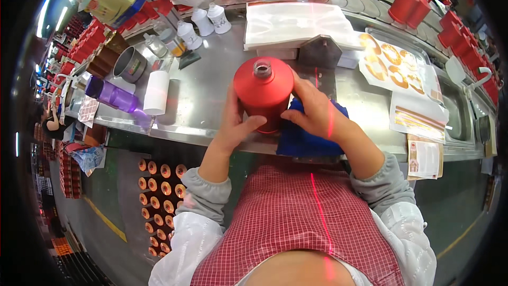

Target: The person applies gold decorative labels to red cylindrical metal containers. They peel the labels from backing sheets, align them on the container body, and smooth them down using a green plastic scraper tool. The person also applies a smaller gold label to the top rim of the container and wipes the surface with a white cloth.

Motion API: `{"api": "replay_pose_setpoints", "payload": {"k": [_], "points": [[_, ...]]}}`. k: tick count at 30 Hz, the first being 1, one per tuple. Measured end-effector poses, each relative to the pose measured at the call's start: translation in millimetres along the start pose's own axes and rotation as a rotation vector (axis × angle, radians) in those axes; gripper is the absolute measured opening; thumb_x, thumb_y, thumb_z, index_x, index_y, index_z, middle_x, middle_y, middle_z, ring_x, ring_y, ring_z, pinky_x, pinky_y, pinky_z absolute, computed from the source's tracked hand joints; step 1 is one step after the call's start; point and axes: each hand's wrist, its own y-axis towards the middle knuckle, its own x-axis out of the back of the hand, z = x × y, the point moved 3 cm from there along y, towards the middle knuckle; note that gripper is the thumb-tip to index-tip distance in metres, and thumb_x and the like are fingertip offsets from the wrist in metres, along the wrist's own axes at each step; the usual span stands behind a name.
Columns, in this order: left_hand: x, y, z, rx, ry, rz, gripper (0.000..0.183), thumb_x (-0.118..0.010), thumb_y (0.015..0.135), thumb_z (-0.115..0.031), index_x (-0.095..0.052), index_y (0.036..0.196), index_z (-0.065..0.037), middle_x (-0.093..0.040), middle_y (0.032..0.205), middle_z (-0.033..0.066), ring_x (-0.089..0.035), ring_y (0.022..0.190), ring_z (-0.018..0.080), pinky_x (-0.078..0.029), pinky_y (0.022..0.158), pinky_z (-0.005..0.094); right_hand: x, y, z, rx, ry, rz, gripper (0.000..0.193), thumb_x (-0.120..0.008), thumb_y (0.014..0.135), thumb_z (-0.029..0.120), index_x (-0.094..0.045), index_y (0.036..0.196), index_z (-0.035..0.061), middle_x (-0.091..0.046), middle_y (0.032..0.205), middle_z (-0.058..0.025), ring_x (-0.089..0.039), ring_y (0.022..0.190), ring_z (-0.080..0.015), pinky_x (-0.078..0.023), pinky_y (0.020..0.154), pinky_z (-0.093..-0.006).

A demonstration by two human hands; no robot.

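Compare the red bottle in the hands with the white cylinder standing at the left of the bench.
The red bottle is red and wide, with a shoulder and narrow open neck; the white cylinder is white, slimmer and straight-sided. The red bottle is gripped by the left hand and right hand; the white cylinder stands untouched. Both are upright on the steel bench.

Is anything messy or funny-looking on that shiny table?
Nothing looks spilled or broken. Both hands, left hand and right hand, hold the red bottle upright over a blue cloth. The purple bottle lies on its side near the metal table edge.
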Motion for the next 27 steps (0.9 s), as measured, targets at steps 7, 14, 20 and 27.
{"api": "replay_pose_setpoints", "payload": {"k": [7,14,20,27], "points": [[21.2,-3.2,-18.3,0.041,-0.043,0.064,0.090,-0.074,0.081,-0.044,-0.028,0.145,0.000,-0.037,0.144,0.0159,-0.040,0.132,0.0258,-0.033,0.109,0.0402,31.6,3.1,20.5,0.044,-0.071,0.172,0.074,-0.069,0.080,0.003,-0.033,0.144,0.0022,-0.049,0.133,-0.0222,-0.051,0.118,-0.0393,-0.045,0.098,-0.0419],[51.7,48.2,5.5,0.374,-0.164,-0.307,0.053,-0.048,0.098,-0.047,-0.050,0.122,0.000,-0.058,0.113,0.0117,-0.059,0.100,0.0180,-0.049,0.088,0.0323,130.2,25.9,-13.2,0.019,-0.346,-0.124,0.034,-0.054,0.078,-0.013,-0.064,0.105,0.0047,-0.057,0.128,-0.0186,-0.059,0.111,-0.0366,-0.050,0.089,-0.0389],[33.7,32.0,-4.6,0.242,0.080,-0.235,0.065,-0.047,0.096,-0.054,-0.048,0.125,0.004,-0.058,0.118,0.0200,-0.060,0.107,0.0252,-0.053,0.090,0.0369,287.2,-82.3,-187.6,-0.499,-0.869,-0.124,0.023,-0.055,0.082,-0.005,-0.070,0.096,0.0057,-0.064,0.116,-0.0138,-0.061,0.103,-0.0330,-0.049,0.089,-0.0377],[-0.6,5.3,-54.2,-0.156,0.378,-0.180,0.088,-0.047,0.082,-0.075,-0.049,0.124,0.002,-0.047,0.132,0.0249,-0.049,0.121,0.0352,-0.039,0.105,0.0454,312.0,-90.1,-294.3,-0.794,-0.802,0.095,0.037,-0.068,0.085,0.025,-0.063,0.118,0.0099,-0.052,0.118,-0.0196,-0.053,0.110,-0.0346,-0.044,0.094,-0.0416]]}}
